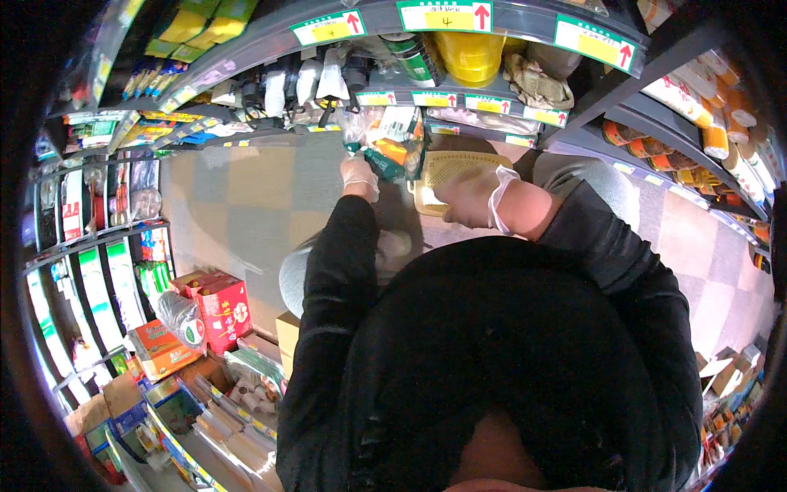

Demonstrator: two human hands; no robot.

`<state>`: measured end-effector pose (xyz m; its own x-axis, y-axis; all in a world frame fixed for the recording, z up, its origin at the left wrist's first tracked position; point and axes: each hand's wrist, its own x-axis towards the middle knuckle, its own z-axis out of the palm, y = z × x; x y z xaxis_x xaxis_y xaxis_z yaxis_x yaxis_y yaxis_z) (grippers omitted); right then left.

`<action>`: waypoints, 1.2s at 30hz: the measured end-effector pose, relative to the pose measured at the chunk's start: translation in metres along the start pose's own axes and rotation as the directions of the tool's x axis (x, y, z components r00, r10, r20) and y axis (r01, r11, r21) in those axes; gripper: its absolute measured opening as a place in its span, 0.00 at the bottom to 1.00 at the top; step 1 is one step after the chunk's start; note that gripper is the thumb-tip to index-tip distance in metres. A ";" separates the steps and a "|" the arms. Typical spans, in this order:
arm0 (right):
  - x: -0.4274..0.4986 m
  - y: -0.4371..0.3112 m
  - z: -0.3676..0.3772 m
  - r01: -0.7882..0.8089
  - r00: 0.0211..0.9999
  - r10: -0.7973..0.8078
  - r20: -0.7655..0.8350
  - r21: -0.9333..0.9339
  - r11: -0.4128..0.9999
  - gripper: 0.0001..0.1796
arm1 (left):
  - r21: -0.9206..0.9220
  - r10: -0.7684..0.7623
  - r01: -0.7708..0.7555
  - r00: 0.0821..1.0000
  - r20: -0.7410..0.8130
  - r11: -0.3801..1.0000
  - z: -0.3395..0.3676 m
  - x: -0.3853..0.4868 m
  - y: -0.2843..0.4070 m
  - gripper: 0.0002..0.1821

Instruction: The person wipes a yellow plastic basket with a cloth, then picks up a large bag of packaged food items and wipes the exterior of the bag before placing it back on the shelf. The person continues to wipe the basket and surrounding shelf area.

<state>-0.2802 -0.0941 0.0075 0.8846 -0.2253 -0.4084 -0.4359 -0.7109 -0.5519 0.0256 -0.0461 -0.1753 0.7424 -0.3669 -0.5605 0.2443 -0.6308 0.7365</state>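
My left hand [359,174], in a thin clear glove, grips the near left edge of a dark green and orange plastic packet [386,161] in front of the lower shelf. Clear wrapping and other packets crowd right behind it. My right hand [470,194], gloved the same way, is over the near right part of a beige perforated plastic basket [444,167] on the floor. Its fingers are blurred and partly turned away, so whether they hold anything is unclear. Something white shows inside the basket beside the fingers.
Shelves with price tags curve ahead; a yellow plastic container [470,58] and a cloth-like bundle [538,83] sit there. At right, another shelf holds jars [639,140]. Behind on the left are a red carton [222,310], an orange box [163,349] and divided bins [215,424].
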 end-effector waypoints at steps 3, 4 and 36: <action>0.000 -0.004 -0.005 0.042 0.999 -0.045 -0.030 -0.078 0.996 0.17 | -0.125 0.060 -0.061 0.998 -0.011 0.990 -0.023 -0.023 -0.011 0.10; 0.001 -0.009 -0.004 0.109 0.992 -0.114 -0.049 -0.095 0.989 0.16 | -0.001 0.178 -0.178 0.984 -0.013 0.984 -0.054 -0.003 -0.052 0.11; 0.014 0.020 0.016 0.076 0.997 -0.079 -0.021 -0.092 0.993 0.31 | -0.668 0.324 -0.246 0.946 -0.008 0.702 -0.181 -0.337 -0.010 0.17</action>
<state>-0.2795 -0.1008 -0.0213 0.9194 -0.1824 -0.3485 -0.3499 -0.7841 -0.5126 -0.1146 0.2075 0.0752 0.7864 -0.5462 -0.2886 0.4056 0.1042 0.9081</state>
